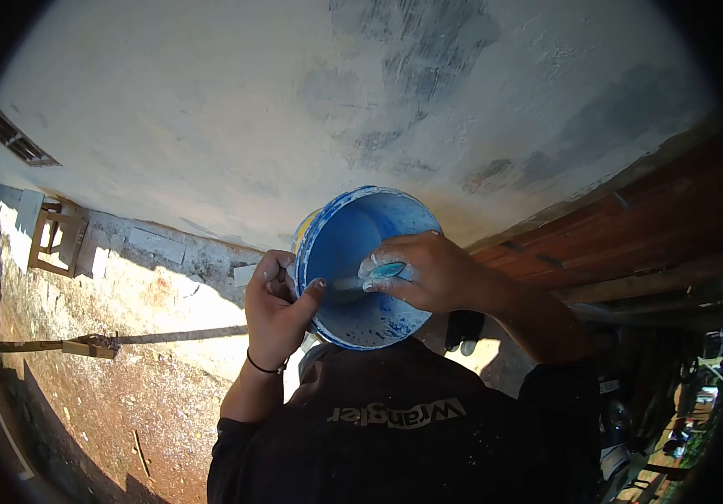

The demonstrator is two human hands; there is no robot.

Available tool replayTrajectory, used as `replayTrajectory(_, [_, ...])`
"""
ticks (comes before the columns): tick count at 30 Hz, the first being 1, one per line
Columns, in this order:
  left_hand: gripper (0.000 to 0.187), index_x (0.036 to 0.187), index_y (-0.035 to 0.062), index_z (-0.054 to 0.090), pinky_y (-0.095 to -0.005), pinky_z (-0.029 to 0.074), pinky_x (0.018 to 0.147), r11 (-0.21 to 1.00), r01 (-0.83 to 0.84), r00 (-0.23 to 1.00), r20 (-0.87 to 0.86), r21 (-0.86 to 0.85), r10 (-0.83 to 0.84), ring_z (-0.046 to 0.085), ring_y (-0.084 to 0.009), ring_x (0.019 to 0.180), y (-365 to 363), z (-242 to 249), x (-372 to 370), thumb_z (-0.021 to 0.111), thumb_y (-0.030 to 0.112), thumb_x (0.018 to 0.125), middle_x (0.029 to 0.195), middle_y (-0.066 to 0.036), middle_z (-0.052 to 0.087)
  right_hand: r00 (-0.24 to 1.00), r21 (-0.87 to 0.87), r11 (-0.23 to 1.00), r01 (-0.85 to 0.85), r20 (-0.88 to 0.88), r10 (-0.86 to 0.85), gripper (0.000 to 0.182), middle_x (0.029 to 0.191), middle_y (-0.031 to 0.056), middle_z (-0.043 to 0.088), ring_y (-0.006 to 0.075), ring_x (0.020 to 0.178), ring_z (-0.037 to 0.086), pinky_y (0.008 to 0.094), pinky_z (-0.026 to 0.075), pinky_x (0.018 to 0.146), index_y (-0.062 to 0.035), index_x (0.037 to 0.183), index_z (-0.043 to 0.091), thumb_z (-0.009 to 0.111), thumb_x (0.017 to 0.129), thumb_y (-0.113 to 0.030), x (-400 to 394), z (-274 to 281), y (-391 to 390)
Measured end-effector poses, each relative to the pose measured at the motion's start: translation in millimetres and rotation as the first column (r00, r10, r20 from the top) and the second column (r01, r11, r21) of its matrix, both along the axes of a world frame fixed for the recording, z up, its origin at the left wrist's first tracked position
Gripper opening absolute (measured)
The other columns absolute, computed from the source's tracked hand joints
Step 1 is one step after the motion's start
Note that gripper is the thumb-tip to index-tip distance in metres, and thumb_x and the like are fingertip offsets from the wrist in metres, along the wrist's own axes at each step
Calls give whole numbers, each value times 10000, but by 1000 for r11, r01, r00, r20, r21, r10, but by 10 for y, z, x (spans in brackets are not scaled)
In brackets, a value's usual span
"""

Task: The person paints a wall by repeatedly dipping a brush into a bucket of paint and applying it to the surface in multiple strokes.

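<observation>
A blue paint bucket (360, 332), its rim and inner wall smeared with white and dark blue, is tilted in front of my chest with its mouth toward me. My left hand (282, 298) is closed on the bucket's left rim, the thumb over the edge and the fingers outside. Inside the mouth, my right hand (416, 269) is wrapped round a teal-handled tool (388, 270). A pale, flat part of the tool points left toward the bucket's inner wall; its far end is hard to make out. Whitish residue coats the right fingers.
Ahead stands a pale wall (210, 126) with grey patches. A wooden stool-like frame (55, 239) is at the left by the wall. A wooden pole (89, 345) crosses the sunlit ground. Brown wooden boards (630, 244) are at the right, above a parked motorbike (618, 420).
</observation>
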State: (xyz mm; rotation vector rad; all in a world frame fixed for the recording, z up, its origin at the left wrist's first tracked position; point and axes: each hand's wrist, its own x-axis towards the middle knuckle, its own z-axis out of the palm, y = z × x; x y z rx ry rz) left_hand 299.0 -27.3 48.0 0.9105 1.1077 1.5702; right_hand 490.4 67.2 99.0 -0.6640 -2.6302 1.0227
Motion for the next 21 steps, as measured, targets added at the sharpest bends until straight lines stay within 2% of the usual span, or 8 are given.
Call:
replayTrajectory(6, [237, 941, -22, 440, -172, 426, 484, 1000, 2, 1000, -16, -11, -2, 540, -58, 589, 70, -12, -42, 596, -41, 763, 774, -79, 587, 988, 104, 989, 103, -129, -89, 273, 889, 163, 627, 294, 787, 628, 343, 494, 715, 21, 964, 599, 663, 752, -138, 15, 46, 7])
replayTrajectory(9, [232, 936, -21, 443, -174, 402, 418, 999, 13, 998, -57, -49, -15, 518, -50, 527, 116, -36, -48, 597, -36, 764, 733, -68, 580, 941, -47, 979, 198, -269, -203, 225, 846, 148, 628, 268, 748, 641, 324, 507, 686, 23, 935, 606, 664, 731, -53, 2, 70, -1])
replayTrajectory(11, [231, 935, -20, 444, -173, 396, 407, 998, 12, 998, -59, -57, -15, 510, -48, 514, 133, -14, -23, 598, -35, 763, 720, -63, 575, 976, 394, 913, 111, -216, -25, 208, 847, 147, 631, 248, 757, 645, 320, 506, 692, 24, 935, 603, 657, 744, -35, -11, 43, 7])
replayTrajectory(12, [231, 933, -18, 446, -173, 390, 397, 997, 9, 998, -62, -76, -13, 502, -45, 501, 147, -7, -18, 600, -33, 763, 706, -58, 570, 975, 403, 908, 117, -219, -28, 208, 847, 147, 631, 248, 757, 645, 320, 506, 692, 24, 935, 603, 657, 744, -35, -10, 40, 24])
replayTrajectory(17, [227, 926, -13, 444, -173, 383, 382, 1000, 3, 999, -51, -18, -4, 491, -47, 475, 252, 0, 12, 600, -33, 762, 698, -50, 565, 945, -68, 971, 230, -222, -239, 176, 841, 148, 624, 248, 782, 642, 323, 500, 700, 24, 918, 606, 645, 756, -33, 10, 75, 87])
replayTrajectory(18, [221, 917, -8, 442, -177, 381, 377, 999, 10, 998, -56, -51, -12, 491, -49, 472, 262, 24, 14, 598, -33, 763, 695, -49, 565, 940, -98, 967, 235, -232, -251, 239, 849, 144, 616, 270, 731, 625, 342, 497, 651, 16, 950, 598, 659, 755, -108, 41, -2, 79])
replayTrajectory(19, [214, 908, -3, 440, -181, 379, 373, 997, 27, 998, -58, -69, -30, 491, -50, 468, 289, 52, 33, 595, -33, 764, 692, -49, 565, 966, 154, 971, 181, -213, -147, 241, 853, 153, 632, 253, 757, 639, 331, 495, 671, 9, 948, 601, 664, 762, -131, 78, -35, 36])
replayTrajectory(21, [202, 890, 7, 432, -185, 378, 370, 999, 6, 996, -88, -41, -10, 484, -52, 458, 340, 36, 38, 589, -25, 768, 675, -44, 558, 932, 118, 955, 273, -278, -232, 246, 835, 143, 639, 233, 755, 644, 312, 493, 665, 2, 948, 604, 671, 764, -147, 207, 112, 48])
